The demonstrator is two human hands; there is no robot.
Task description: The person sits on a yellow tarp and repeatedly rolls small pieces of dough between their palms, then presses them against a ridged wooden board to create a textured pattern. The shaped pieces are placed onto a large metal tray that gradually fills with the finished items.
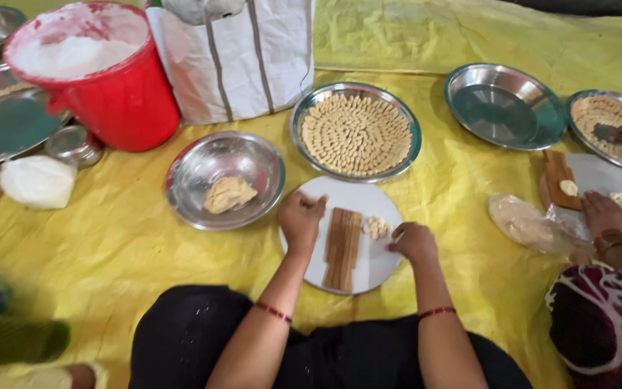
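On the round white board (368,205), the left hand (301,220) pinches a bit of pale dough beside the ribbed brown wooden strip (343,247); the right hand (413,241), fingers curled, touches the small heap of cream dough pieces (376,227). These look soft, light and easily squashed, best taken by fingertips. Beyond stands a steel plate of shaped pieces (355,134).

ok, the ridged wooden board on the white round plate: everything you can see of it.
The ridged wooden board is a narrow brown rectangle with fine lengthwise grooves. It lies flat on the white round plate, running away from the person. The left hand rests at its far left edge; the right hand stays apart, near small dough pieces.
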